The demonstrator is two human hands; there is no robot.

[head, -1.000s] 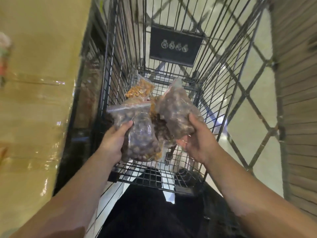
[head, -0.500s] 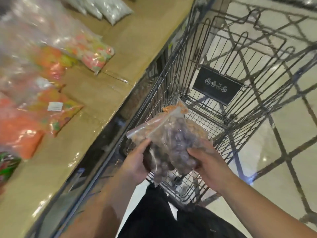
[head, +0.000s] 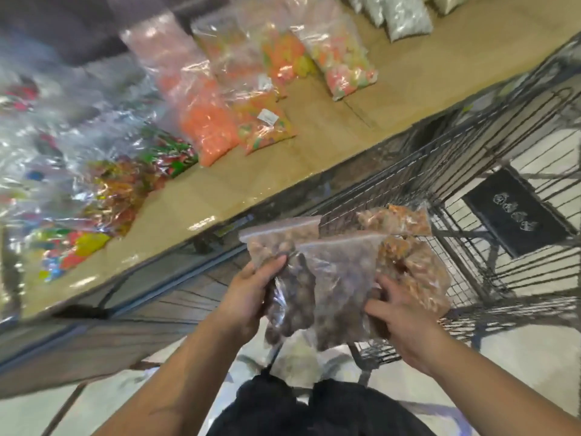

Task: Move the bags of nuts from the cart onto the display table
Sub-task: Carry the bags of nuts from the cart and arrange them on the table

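Both of my hands hold a bunch of clear zip bags of nuts in front of me, lifted out over the near end of the wire cart (head: 490, 171). My left hand (head: 248, 297) grips a bag of dark brown nuts (head: 283, 247) from the left side. My right hand (head: 402, 313) clasps another dark-nut bag (head: 339, 278) and an orange-brown nut bag (head: 418, 272) from the right. One more orange nut bag (head: 396, 218) shows behind them; whether it is held or lies in the cart I cannot tell. The tan display table (head: 314, 152) lies to the left.
Bags of coloured sweets (head: 264, 89) and shiny wrapped candy (head: 94, 171) cover the table's left and far parts. White bags (head: 405, 17) lie at the far end. A bare tan strip runs along the table's near edge. A black sign (head: 515, 212) hangs in the cart.
My view has swung left from the cart toward the table. The bags, held apart in the cart a second ago, are now bunched together and raised out over its near end.
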